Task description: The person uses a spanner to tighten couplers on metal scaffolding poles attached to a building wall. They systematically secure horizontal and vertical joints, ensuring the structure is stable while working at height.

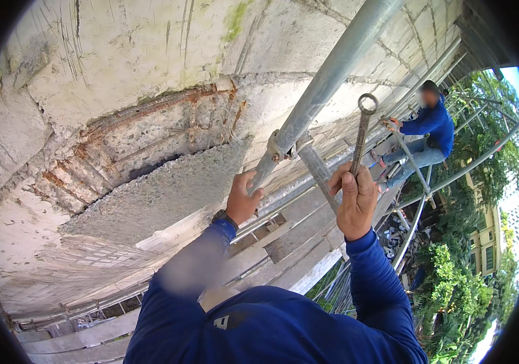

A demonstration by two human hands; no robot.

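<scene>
My right hand (356,206) is closed around a steel wrench (361,136), its ring end pointing up and away from me. My left hand (242,197) is curled against the lower end of a thick grey scaffold tube (326,79), thumb and fingers on either side of it. Just above that hand, a scaffold clamp (277,145) sits around the tube. A second scaffold tube (317,167) slants from near the clamp toward my right hand, which covers part of it.
A broken concrete recess (150,130) with rusty bars lies at the left. Planks (296,242) run below my arms. At the right, a person in blue (432,127) sits on the scaffold among curved-looking tubes (478,173), with trees (447,291) beyond.
</scene>
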